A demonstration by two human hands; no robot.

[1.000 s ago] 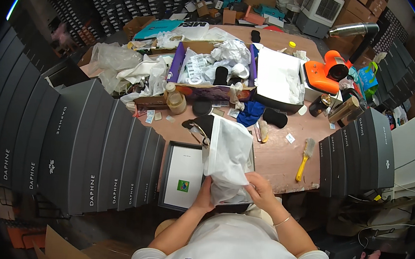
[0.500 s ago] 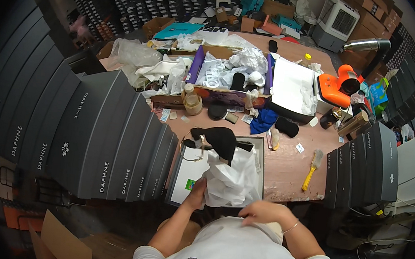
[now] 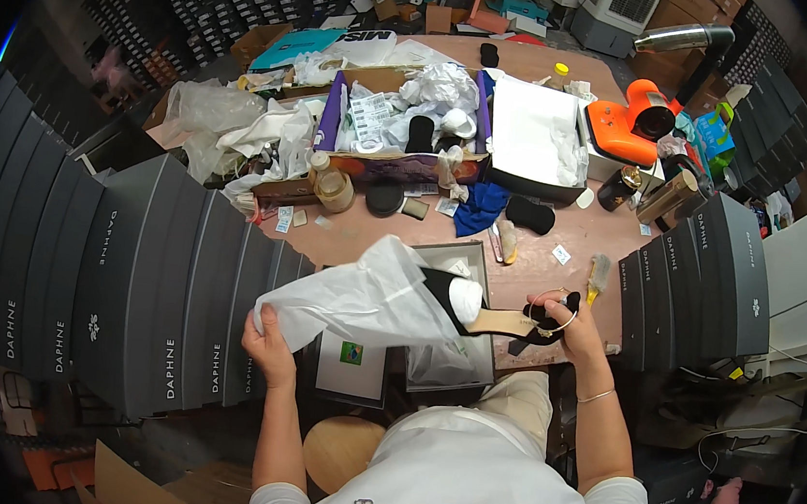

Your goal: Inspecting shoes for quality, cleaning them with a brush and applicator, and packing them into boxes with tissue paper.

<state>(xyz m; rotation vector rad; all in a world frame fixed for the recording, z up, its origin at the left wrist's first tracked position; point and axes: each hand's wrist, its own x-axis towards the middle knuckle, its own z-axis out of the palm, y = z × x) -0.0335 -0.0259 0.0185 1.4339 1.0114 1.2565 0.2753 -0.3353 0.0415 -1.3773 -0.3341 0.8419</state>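
While the right hand (image 3: 574, 333) holds a sandal (image 3: 498, 321), boxes (image 3: 142, 266) bear lettering (image 3: 172, 369).

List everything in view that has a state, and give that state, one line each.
White bag: wrinkled, held outstretched
Black shoe: held up, toe end partly covered by the white bag
Left hand: closed on the white bag
Right hand: closed on the black shoe
Grey shoebox: open
Purple box: open, holding crumpled paper
Bottle: upright
Blue cloth: crumpled
Brush: lying down
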